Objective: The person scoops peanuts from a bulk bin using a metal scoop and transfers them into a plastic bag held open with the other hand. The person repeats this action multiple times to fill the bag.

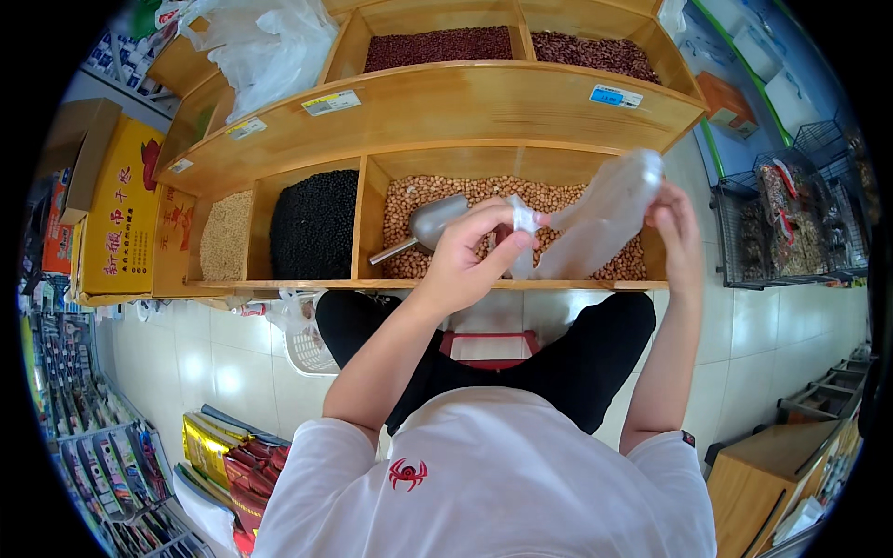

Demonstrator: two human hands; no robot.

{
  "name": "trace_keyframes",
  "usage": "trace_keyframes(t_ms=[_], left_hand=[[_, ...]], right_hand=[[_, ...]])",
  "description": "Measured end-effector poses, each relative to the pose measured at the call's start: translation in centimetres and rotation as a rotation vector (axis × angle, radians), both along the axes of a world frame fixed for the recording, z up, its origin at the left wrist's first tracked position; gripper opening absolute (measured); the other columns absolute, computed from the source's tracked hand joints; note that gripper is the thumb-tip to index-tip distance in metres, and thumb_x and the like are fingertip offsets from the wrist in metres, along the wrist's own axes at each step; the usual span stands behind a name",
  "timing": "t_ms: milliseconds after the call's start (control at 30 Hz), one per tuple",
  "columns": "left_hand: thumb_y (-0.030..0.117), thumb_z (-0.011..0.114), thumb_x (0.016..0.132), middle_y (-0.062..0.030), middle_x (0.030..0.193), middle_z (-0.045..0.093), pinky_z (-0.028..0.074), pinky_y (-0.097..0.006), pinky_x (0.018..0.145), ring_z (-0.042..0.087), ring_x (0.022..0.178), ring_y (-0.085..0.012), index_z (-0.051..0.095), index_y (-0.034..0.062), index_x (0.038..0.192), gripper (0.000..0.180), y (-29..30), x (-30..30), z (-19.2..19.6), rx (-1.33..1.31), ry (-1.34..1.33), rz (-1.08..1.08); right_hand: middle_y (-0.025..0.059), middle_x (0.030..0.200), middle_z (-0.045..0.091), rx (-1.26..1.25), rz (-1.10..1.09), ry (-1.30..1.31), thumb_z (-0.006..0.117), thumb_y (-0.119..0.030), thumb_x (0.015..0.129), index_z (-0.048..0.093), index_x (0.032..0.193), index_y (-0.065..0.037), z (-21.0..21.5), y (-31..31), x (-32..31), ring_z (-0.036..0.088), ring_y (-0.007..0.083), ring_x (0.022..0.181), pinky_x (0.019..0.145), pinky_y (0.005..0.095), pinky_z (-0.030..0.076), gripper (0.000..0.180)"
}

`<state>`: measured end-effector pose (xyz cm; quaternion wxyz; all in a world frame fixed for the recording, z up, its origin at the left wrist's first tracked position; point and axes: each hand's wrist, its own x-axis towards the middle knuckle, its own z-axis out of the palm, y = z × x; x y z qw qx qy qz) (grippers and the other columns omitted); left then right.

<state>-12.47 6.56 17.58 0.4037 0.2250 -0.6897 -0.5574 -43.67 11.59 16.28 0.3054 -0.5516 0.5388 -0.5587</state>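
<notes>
Person's left hand (pixel 477 253) has thumb and fingers closed on the gathered end of a clear plastic bag (pixel 603 216); right hand (pixel 676 228) is half-curled at the bag's other end, can't tell if it's gripping. Bag spans between the hands, above the bin of light-brown nuts (pixel 561 198), with a metal scoop (pixel 430 223) on the nuts just left of the left hand. Further left of the hands: black beans (pixel 314 226), then pale grain (pixel 225 235); dark red beans (pixel 439 48) sit beyond the hands, next tier up.

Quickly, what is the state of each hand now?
Left hand: closed, pinching the translucent plastic bag.
Right hand: fingers curled at the bag; grip cannot be told.
</notes>
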Motion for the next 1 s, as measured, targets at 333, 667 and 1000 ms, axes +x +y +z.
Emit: trace_keyframes(t_ms=[333,667,1000], left_hand=[[0.010,0.061,0.096,-0.0084,0.113,0.068,0.042,-0.035,0.097,0.055,0.100,-0.0165,0.066,0.0013,0.117,0.024,-1.0,-2.6,1.3,-0.205,-0.102,-0.132],[0.017,0.060,0.096,-0.0115,0.124,0.064,0.041,-0.037,0.102,0.058,0.115,-0.0220,0.061,0.0015,0.129,0.036,-2.3,-3.5,0.8,-0.038,0.105,-0.072],[0.024,0.055,0.098,-0.0179,0.131,0.061,0.039,-0.038,0.106,0.056,0.125,-0.0273,0.054,-0.0049,0.135,0.047,-4.7,-2.3,2.4,0.043,0.317,-0.140]], right_hand=[[0.0029,0.092,0.064,0.114,-0.168,0.202,0.069,-0.023,0.093,0.064,0.110,-0.001,1.1,-4.4,3.9,0.059,0.0111,0.089,0.082,0.0283,0.048,0.028],[0.0069,0.101,0.065,0.066,0.125,-0.186,0.053,-0.018,0.093,0.066,0.097,-0.002,0.9,-4.9,-1.1,0.059,0.0164,0.100,0.094,0.0327,0.044,0.020],[0.0139,0.106,0.065,-0.268,0.072,-0.333,0.052,-0.018,0.094,0.063,0.104,0.003,5.6,-2.6,-2.2,0.062,0.0229,0.104,0.096,0.0353,0.044,0.025]])
